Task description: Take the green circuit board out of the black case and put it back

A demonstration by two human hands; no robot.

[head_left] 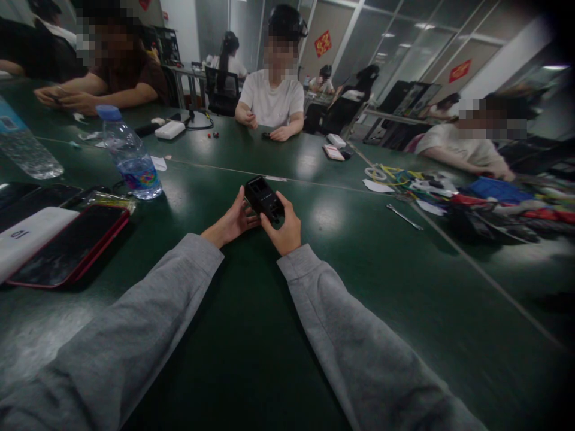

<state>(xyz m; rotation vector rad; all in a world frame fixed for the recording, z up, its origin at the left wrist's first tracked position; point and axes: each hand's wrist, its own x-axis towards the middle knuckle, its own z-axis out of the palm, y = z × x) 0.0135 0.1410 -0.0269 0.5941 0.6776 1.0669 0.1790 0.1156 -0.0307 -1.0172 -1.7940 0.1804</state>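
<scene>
Between my two hands is a small black box-shaped device (pixel 264 199), tilted, with a recess at its far end and small light marks on the upper face. My left hand (pixel 236 220) supports its left side, thumb against the edge and fingers curled beneath. On the near right end, my right hand (pixel 284 226) grips it between thumb and fingers. Both hands are above the green table (pixel 251 335). The device's underside is hidden, and its exact kind cannot be made out.
Left of me are a water bottle (pixel 132 155), a second bottle (pixel 27 143), a red-cased phone (pixel 76 242) and a white power bank (pixel 33 233). To the right lie a wrench (pixel 404 217) and a heap of cables (pixel 417 182). A person (pixel 272 96) sits opposite.
</scene>
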